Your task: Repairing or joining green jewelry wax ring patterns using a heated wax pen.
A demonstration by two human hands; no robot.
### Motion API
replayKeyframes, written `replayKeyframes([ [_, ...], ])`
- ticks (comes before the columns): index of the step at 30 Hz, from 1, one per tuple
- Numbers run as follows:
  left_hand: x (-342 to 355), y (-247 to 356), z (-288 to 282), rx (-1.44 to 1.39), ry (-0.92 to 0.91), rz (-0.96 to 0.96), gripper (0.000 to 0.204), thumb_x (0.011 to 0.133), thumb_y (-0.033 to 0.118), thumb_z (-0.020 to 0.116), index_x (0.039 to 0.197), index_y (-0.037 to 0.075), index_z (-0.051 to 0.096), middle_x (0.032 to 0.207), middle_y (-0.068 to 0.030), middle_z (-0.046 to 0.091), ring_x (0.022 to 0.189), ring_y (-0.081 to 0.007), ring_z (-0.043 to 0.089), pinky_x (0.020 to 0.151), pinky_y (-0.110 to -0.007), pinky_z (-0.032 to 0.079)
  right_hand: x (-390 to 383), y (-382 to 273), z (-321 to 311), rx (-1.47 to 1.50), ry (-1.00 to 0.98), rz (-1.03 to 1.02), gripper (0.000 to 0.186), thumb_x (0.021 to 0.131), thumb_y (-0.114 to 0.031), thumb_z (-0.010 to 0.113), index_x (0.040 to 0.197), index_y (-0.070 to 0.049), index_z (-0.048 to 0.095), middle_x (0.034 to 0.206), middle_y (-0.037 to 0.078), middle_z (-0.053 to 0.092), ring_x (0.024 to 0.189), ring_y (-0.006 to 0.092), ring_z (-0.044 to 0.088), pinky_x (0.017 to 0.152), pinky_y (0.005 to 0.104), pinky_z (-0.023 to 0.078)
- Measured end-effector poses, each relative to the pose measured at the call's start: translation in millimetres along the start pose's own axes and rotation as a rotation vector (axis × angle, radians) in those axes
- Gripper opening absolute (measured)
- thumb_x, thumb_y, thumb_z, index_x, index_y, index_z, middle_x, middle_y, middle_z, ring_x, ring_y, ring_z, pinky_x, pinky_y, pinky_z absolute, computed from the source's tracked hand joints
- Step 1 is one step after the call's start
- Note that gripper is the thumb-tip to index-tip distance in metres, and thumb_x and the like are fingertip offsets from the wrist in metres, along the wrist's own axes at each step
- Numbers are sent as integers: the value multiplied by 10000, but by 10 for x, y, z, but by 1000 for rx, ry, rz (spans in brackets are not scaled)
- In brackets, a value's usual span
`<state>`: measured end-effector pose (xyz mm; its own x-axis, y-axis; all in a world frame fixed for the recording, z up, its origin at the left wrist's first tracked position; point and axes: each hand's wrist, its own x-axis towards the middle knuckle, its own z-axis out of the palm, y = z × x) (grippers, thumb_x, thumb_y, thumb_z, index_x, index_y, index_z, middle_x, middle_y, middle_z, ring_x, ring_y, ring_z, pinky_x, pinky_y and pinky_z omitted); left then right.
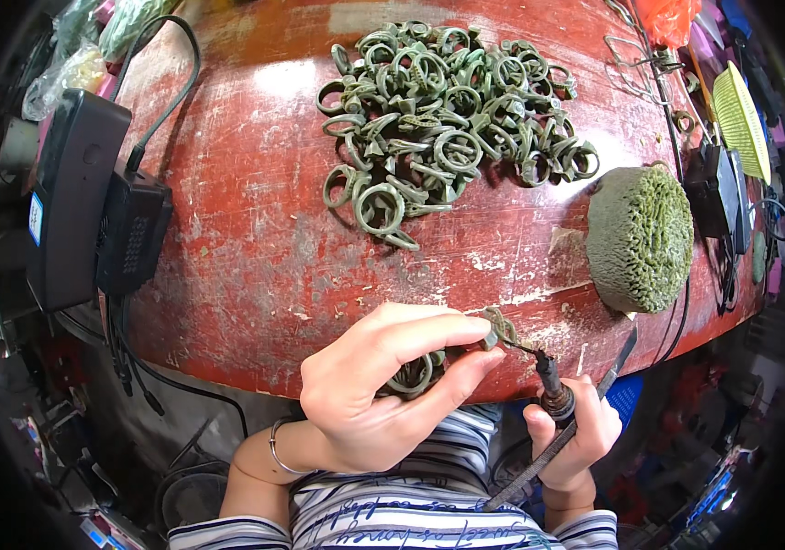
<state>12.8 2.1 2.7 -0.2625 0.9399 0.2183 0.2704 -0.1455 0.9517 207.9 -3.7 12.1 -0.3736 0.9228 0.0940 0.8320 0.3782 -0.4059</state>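
My left hand (pixel 374 394) pinches a small green ring piece (pixel 493 328) between thumb and forefinger, with a few more green rings (pixel 411 374) partly hidden behind it at the table's front edge. My right hand (pixel 576 431) grips a dark pen-like tool (pixel 553 390) with a thin tip that reaches to the pinched piece, either touching it or very close. A long flat file-like strip (pixel 620 353) runs diagonally at that hand, apparently held along with the tool. A large pile of green rings (pixel 447 119) lies on the red, scuffed table (pixel 227 229).
A rough green cylindrical block (pixel 640 238) stands at the right. Black adapters and cables (pixel 131 229) line the left edge. More black adapters (pixel 718 192), cords and a yellow-green basket (pixel 739 115) are along the right. Plastic bags (pixel 67 78) lie at the back left.
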Motion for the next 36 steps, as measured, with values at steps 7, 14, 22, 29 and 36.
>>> replayKeyframes([
  [7, -3, 3, 0, -2, 3, 3, 242, 635, -30, 742, 844, 7, 624, 803, -129, 637, 723, -181, 617, 645, -271, 494, -49, 61, 14, 201, -28, 106, 398, 711, -415, 703, 796, -48, 576, 594, 60, 540, 432, 218, 513, 425, 291, 396],
  [14, 3, -18, 16, 67, -2, 92, 265, 628, -59, 734, 853, 25, 622, 810, -116, 623, 712, -186, 610, 640, -275, 494, -2, 54, 26, 287, -13, 103, 391, 730, -382, 698, 803, -22, 566, 589, 68, 536, 444, 225, 547, 424, 289, 421],
  [22, -8, -11, 32, 104, -36, 135, 291, 627, -74, 720, 874, 42, 618, 841, -99, 589, 722, -178, 606, 643, -269, 501, 24, 39, 20, 212, 20, 31, 361, 696, -333, 737, 827, -33, 583, 607, 68, 562, 427, 220, 532, 408, 287, 406],
  [29, -25, -14, 49, 124, -34, 166, 285, 633, -82, 707, 874, 35, 609, 849, -99, 574, 724, -177, 603, 646, -268, 502, 52, 9, 18, 153, 43, 4, 351, 682, -327, 754, 813, -44, 593, 599, 43, 572, 410, 199, 519, 402, 277, 400],
  [36, -17, -5, 46, 144, -43, 180, 287, 628, -94, 693, 868, 34, 601, 848, -101, 574, 721, -178, 602, 647, -270, 503, 54, 18, 32, 129, 56, -5, 354, 667, -328, 766, 794, -46, 592, 572, 46, 558, 412, 204, 532, 396, 285, 409],
])
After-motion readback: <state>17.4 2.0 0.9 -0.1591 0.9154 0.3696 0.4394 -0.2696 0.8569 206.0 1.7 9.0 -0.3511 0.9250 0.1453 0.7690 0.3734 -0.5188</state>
